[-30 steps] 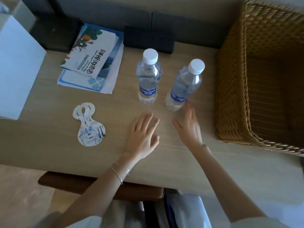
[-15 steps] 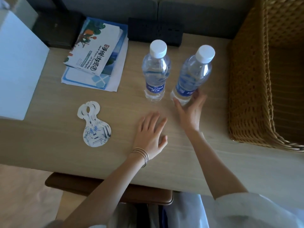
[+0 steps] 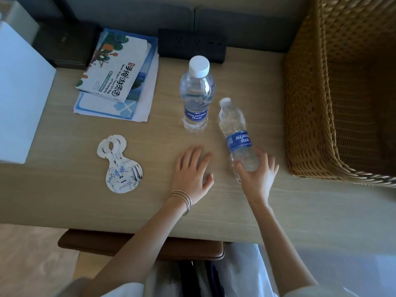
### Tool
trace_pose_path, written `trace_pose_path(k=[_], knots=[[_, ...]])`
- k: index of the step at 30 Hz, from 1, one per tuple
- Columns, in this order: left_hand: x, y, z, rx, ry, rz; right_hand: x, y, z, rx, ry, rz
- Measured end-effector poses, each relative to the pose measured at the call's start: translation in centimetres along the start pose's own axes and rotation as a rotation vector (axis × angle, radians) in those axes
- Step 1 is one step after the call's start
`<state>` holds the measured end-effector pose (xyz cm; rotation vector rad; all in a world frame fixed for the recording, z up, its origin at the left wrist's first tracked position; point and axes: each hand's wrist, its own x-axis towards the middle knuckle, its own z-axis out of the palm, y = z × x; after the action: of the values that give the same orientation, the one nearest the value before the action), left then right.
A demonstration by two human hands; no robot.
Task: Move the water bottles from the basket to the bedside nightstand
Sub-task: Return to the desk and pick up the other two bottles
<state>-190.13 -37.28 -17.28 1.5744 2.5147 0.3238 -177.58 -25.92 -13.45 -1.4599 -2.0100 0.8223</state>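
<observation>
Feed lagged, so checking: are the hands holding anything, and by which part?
The right hand grips the tilted water bottle around its base. The left hand rests flat on the table, holding nothing.

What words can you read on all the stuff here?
"AQUAFINA": blue label of the standing bottle, Chinese characters beneath.
"AQUAFINA": label of the tilted bottle in the right hand, last letter cut off.
"Hand-drawn Tourist Map": brochure, beside large Chinese characters.
Door hanger: blue Chinese characters; small print too blurred.

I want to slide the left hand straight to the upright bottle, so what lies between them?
Nothing: in the head view only bare wooden tabletop separates the left hand from the upright bottle.
</observation>
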Motion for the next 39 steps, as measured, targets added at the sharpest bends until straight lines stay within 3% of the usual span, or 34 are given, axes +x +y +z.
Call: trace_pose_path(k=[6,11,15,18,23,32,39], knots=[[-0.1,0.0,-0.3,-0.058,0.028,0.006,-0.1,-0.5,-0.7,-0.207,-0.091,-0.064],[-0.2,-0.4,-0.1,-0.221,0.165,-0.049,-0.2,-1.9,-1.5,-0.48,-0.107,-0.276],[0.7,-0.2,-0.6,-0.229,0.163,-0.176,2.3,-3.7,-0.3,-0.44,-0.218,-0.247],[2.1,-1.0,-0.6,-0.227,0.151,-0.285,3.9,-4.0,1.0,-0.54,-0.333,-0.199],[4.7,-2.2,-0.8,-0.31,0.214,-0.354,4.4,-3.5,1.3,-0.656,-0.357,-0.214],[9.3,-1.9,-2.2,-0.689,0.462,-0.37,5.1,-3.4,1.4,-0.646,-0.376,-0.224],[8.3,-1.9,-2.5,-0.623,0.514,-0.36,6.7,-2.7,1.1,-0.521,-0.475,-0.13]])
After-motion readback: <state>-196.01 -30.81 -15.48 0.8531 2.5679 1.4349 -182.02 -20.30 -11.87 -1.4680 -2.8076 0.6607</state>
